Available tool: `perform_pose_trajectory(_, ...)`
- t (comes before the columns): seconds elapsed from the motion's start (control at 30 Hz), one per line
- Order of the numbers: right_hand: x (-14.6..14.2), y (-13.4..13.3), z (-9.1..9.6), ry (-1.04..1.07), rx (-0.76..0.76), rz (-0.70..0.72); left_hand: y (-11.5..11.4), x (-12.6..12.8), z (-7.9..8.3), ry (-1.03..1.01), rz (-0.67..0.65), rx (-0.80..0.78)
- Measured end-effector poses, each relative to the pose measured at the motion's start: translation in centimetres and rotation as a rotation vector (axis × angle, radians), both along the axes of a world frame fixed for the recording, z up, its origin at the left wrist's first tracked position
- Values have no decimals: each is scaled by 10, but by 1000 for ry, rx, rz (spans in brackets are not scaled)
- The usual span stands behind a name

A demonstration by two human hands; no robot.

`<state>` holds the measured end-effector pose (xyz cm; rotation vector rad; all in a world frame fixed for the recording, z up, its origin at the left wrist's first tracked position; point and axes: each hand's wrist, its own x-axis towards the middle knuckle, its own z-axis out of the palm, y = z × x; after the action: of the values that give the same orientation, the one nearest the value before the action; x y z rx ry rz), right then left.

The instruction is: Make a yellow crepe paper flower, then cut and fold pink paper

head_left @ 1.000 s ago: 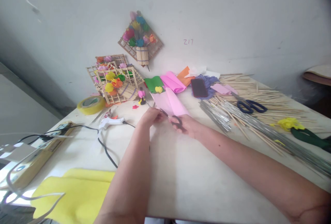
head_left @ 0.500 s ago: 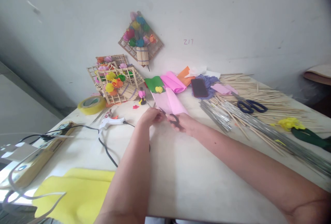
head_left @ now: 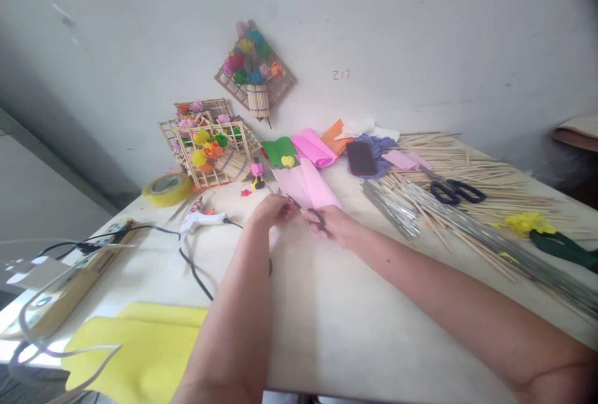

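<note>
My right hand [head_left: 335,226] is closed round the dark handles of a small pair of scissors [head_left: 312,213], whose blades point left toward my left hand. My left hand [head_left: 271,210] is closed on the near edge of a pink foam sheet [head_left: 308,185] that lies on the white table [head_left: 327,317]. Both hands meet at the sheet's near end, at the middle of the table. What exactly the left fingers pinch is too small to make out beyond the pink edge.
A white glue gun [head_left: 202,221] with black cord lies left of my hands, a yellow tape roll [head_left: 167,189] beyond it. Stick baskets with paper flowers [head_left: 212,149] stand at the back left. Bamboo skewers [head_left: 467,173], blue-handled scissors [head_left: 455,192], metal wires [head_left: 467,223], a phone [head_left: 360,158] lie right. Yellow foam [head_left: 135,348] sits near left.
My right hand with the scissors has crept a little to the left, closer to my left hand. Otherwise the scene is as before.
</note>
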<state>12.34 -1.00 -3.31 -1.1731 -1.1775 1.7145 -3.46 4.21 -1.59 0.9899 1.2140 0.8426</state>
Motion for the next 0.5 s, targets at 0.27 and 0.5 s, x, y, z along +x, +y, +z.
perform_pose_trajectory(0.27,-3,0,3,24,-22,19,3,-3,-3,-10,-8,-4)
perform_pose_trajectory(0.5,-7,1,15,-15,-55,49,4,-4,-5,-25,-15,5)
